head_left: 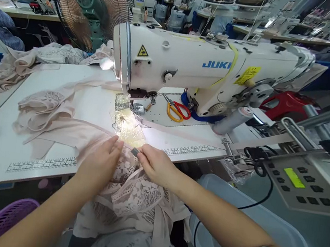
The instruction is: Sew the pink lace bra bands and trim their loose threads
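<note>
Pale pink lace fabric (140,197) hangs over the table's front edge into the lap. My left hand (100,161) is closed on its upper edge, fingertips just in front of the lit needle area. My right hand (155,163) pinches a small dark grey metal piece (135,151) between thumb and fingers, beside the fabric edge. Both hands are close together but apart. Behind them stands the white sewing machine (185,61), its needle area above a yellowish taped plate (128,124). More pink fabric (45,111) lies bunched on the left.
Scissors with red and yellow handles (178,111) lie under the machine arm. A control panel (306,182) juts in at the right, above a clear plastic tub (248,227). A fan (91,4) stands behind; a purple basket (8,220) is at lower left.
</note>
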A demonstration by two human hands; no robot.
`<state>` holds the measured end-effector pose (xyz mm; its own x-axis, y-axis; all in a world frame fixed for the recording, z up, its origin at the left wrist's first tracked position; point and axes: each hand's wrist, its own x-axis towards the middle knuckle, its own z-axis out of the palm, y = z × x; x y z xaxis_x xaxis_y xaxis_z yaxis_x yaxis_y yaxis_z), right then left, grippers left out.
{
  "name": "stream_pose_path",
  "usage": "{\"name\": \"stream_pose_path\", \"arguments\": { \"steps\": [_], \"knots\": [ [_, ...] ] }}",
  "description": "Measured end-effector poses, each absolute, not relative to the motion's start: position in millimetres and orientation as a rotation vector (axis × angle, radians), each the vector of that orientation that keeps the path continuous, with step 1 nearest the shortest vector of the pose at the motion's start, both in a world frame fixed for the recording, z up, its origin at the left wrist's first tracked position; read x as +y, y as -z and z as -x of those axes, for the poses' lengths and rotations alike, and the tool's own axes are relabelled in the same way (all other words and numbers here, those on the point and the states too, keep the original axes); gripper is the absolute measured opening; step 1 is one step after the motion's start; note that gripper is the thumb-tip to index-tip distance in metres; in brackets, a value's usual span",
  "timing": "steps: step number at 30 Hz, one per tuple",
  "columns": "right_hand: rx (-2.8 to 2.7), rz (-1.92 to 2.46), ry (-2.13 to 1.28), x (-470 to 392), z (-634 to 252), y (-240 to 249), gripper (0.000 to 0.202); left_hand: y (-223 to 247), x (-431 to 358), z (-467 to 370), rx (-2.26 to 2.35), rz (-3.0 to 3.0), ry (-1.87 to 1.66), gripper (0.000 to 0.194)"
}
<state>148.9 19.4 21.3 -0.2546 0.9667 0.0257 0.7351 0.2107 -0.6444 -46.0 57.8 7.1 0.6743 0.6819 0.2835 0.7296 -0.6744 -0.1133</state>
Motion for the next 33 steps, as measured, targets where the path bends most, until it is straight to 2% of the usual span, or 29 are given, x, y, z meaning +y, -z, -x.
{"name": "stream_pose_path", "arguments": {
  "steps": [3, 9, 13, 25, 33],
  "knots": [
    [-2.099, 1.649, -0.625, 26.1, -148.3, -25.0, 0.016, 5.5, 46.9, 40.3, -1.131, 2.656, 0.421, 0.041],
    [-2.295, 1.734, -0.3, 49.4, -135.9, -21.3, 0.02, 4.0, 44.1, 41.2, -1.112, 2.687, 0.388, 0.044],
    [-2.383, 1.685, -0.205, 59.4, -124.4, -14.0, 0.014, 3.6, 43.7, 41.7, -1.15, 2.716, 0.377, 0.045],
    [-2.536, 1.658, -0.183, 66.8, -114.5, -23.0, 0.012, 4.5, 43.4, 40.6, -1.185, 2.736, 0.391, 0.045],
    [-2.679, 1.749, -0.208, 48.3, -134.1, -37.9, 0.011, 4.5, 43.0, 39.7, -1.177, 2.703, 0.373, 0.051]
  ]
}}
